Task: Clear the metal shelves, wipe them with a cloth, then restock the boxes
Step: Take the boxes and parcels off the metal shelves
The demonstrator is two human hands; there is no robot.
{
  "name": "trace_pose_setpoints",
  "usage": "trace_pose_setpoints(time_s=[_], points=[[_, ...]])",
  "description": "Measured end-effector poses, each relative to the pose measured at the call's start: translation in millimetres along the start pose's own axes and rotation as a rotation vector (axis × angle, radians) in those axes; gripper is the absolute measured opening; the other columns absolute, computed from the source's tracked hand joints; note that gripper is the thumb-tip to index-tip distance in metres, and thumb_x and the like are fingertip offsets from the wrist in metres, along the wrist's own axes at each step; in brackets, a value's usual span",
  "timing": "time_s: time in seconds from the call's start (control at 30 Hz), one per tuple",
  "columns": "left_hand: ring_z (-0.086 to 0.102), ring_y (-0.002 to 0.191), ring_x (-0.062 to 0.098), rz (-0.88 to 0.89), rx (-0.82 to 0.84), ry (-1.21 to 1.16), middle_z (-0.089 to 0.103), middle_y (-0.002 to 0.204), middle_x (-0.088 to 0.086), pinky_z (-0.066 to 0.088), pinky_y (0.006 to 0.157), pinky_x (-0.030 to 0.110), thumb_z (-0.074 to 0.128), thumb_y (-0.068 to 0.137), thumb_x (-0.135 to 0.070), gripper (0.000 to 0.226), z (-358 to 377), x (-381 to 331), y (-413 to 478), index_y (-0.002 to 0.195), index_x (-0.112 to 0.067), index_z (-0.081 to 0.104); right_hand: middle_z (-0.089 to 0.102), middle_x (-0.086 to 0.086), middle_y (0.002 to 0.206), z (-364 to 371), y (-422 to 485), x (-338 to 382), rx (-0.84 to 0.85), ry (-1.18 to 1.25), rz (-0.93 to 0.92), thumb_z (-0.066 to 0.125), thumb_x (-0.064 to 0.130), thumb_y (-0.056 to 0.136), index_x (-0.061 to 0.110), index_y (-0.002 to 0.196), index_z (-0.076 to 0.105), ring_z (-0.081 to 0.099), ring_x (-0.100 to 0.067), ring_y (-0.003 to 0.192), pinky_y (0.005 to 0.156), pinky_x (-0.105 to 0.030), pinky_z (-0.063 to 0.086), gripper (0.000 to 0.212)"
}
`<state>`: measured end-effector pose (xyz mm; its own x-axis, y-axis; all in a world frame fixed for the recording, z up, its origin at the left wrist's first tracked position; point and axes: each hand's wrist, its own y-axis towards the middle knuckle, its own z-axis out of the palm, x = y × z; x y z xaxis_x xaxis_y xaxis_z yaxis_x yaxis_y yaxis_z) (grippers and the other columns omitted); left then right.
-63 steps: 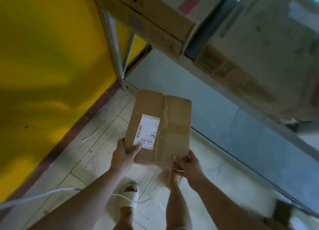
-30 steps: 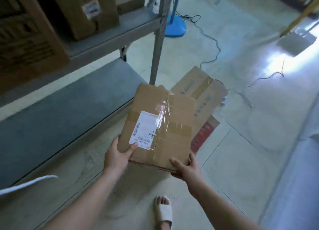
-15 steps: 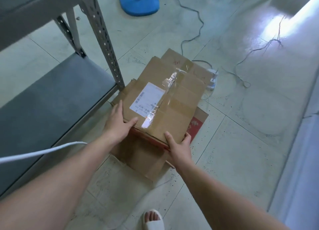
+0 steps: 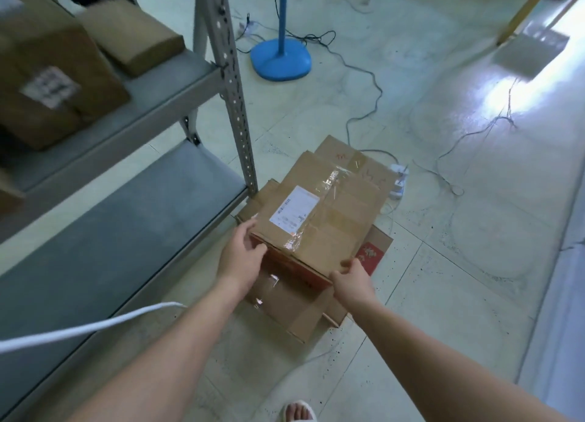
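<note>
The box sits flat on top of the stack on the floor, just beside the bottom shelf, with the left hand curled round its near-left corner and the right hand pinching the near-right one. It looks like stiff taped cardboard, probably light enough for two hands, and since the glossy tape may be slick, the bare corners and bottom edges seem the safest hold
</note>
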<state>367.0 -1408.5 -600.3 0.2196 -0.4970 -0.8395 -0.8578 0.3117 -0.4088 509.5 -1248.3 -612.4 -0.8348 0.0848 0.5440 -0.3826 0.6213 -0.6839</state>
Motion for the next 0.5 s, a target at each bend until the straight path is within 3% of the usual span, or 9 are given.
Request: trace_pose_setpoints(time_s=[0.07,0.2,0.27,0.33,0.5], points=[[0.057,0.115,-0.001,-0.049,-0.11,-0.18,0.062,0.127,-0.013,0.046,0.106,0.031,0.062,0.091,-0.003,0.041,-24,-14,-36,0.124,-0.028,0.059,0.064,-0.002,0.11,4,-35,26,0.013,0.037,-0.018,0.056,0.021,0.095,0.018,0.123,0.054,0.065,-0.019,0.093,0.087,-0.039,0.057,0.028],[0.065,0.095,0.012,-0.136,-0.346,-0.55,0.067,0.113,0.0,0.054,0.092,0.034,0.056,0.094,0.0,0.026,-95,-61,-121,0.112,-0.017,0.064,0.074,-0.007,0.095,21,-137,91,0.181,0.171,-0.148,0.059,0.018,0.093,0.015,0.113,0.064,0.072,-0.024,0.09,0.091,-0.048,0.059,0.021],[0.063,0.087,0.012,-0.127,-0.432,-0.667,0.067,0.11,0.005,0.054,0.082,0.033,0.056,0.096,0.001,0.02,-139,-86,-165,0.109,-0.012,0.064,0.075,-0.009,0.094,28,-203,118,0.259,0.247,-0.206,0.059,0.015,0.097,0.012,0.113,0.065,0.073,-0.026,0.09,0.087,-0.045,0.06,0.017],[0.062,0.084,0.011,-0.072,-0.479,-0.724,0.066,0.108,0.005,0.054,0.078,0.032,0.056,0.096,0.0,0.016,-186,-113,-212,0.104,-0.012,0.063,0.074,-0.014,0.094,30,-277,144,0.347,0.36,-0.271,0.056,0.01,0.101,0.007,0.114,0.063,0.071,-0.027,0.085,0.074,-0.036,0.059,0.016],[0.063,0.094,0.011,0.174,-0.518,-0.721,0.066,0.106,0.001,0.052,0.079,0.029,0.055,0.097,-0.004,0.014,-294,-174,-324,0.103,-0.013,0.063,0.076,-0.018,0.099,23,-430,177,0.464,0.475,-0.465,0.051,0.012,0.106,0.006,0.114,0.064,0.074,-0.031,0.088,0.072,-0.035,0.057,0.017]])
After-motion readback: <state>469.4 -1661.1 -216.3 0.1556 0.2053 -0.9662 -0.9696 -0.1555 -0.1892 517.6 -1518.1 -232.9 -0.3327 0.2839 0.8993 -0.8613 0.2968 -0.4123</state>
